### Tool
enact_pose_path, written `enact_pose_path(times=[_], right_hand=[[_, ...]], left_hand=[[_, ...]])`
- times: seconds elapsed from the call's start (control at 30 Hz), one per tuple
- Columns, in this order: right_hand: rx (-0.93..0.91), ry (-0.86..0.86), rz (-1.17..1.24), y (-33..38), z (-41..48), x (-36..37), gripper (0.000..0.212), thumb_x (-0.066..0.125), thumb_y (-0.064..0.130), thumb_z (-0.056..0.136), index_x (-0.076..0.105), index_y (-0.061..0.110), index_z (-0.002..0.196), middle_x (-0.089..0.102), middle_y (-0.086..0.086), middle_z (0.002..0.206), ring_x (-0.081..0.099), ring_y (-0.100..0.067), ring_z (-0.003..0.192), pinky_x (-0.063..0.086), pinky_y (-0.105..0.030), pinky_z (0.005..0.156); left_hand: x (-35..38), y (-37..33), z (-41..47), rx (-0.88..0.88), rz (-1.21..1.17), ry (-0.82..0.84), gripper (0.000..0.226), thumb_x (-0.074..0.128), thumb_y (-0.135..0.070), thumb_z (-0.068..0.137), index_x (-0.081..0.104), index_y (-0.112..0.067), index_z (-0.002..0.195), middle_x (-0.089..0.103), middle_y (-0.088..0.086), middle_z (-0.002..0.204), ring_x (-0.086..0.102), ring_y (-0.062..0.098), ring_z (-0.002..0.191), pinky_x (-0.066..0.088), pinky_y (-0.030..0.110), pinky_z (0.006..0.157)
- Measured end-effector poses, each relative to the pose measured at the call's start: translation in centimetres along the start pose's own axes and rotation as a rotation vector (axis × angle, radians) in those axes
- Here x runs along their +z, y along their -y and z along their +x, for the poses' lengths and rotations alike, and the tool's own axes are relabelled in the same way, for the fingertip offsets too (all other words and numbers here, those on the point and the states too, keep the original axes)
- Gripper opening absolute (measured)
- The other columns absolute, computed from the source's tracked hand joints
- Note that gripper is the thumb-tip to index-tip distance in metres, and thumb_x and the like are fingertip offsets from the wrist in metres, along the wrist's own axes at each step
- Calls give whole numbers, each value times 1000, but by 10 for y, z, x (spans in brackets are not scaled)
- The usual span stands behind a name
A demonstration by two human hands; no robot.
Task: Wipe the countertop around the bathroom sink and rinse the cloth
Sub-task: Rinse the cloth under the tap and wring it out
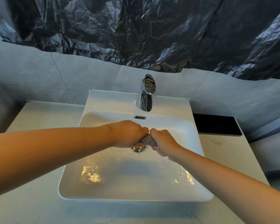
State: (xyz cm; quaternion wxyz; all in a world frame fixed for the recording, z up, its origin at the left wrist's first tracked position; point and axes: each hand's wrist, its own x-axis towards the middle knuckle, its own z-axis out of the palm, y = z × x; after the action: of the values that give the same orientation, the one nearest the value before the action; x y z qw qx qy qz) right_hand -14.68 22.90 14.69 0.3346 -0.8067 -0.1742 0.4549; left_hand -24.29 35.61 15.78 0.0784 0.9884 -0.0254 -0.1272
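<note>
Over the middle of the white sink (199, 188), both of my hands grip a grey cloth (148, 140) that is twisted into a tight roll. My left hand (128, 132) holds its left end and my right hand (162, 142) holds its right end, so only a short stretch of cloth shows between them. Just below the cloth lies the chrome drain (138, 149), partly hidden by my hands. A shallow film of water glints on the basin floor. The chrome faucet (146, 92) stands at the back of the sink, and I see no stream of water from it.
The pale marble countertop (37, 120) runs around the sink on both sides and in front. A flat black rectangular object (217, 124) lies at the back right. Crumpled black plastic sheeting (152, 29) covers the wall above the grey tiles.
</note>
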Motion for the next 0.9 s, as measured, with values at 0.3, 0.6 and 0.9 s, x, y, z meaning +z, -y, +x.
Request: enact_pose_path(times=[0.3, 0.6, 0.9], right_hand=[[129, 147, 122, -3, 4, -2, 28, 33, 29, 89, 41, 10, 71, 33, -3, 49, 20, -10, 33, 16, -15, 37], [149, 245, 154, 6, 7, -15, 33, 30, 31, 91, 43, 11, 68, 32, 0, 49, 19, -9, 35, 15, -17, 36], [373, 492, 388, 4, -4, -9, 41, 32, 37, 91, 43, 16, 58, 30, 6, 46, 17, -4, 30, 13, -14, 29]], left_hand=[[7, 7, 5, 40, 59, 8, 31, 48, -38, 95, 47, -13, 113, 62, 8, 93, 48, 19, 70, 37, 29, 65], [-2, 13, 7, 57, 62, -99, 35, 48, -44, 94, 50, -12, 109, 59, 6, 92, 43, 17, 67, 28, 26, 61], [-7, 24, -3, 268, 120, -190, 38, 53, -44, 91, 54, -8, 104, 61, 11, 82, 57, 28, 64, 36, 29, 58]])
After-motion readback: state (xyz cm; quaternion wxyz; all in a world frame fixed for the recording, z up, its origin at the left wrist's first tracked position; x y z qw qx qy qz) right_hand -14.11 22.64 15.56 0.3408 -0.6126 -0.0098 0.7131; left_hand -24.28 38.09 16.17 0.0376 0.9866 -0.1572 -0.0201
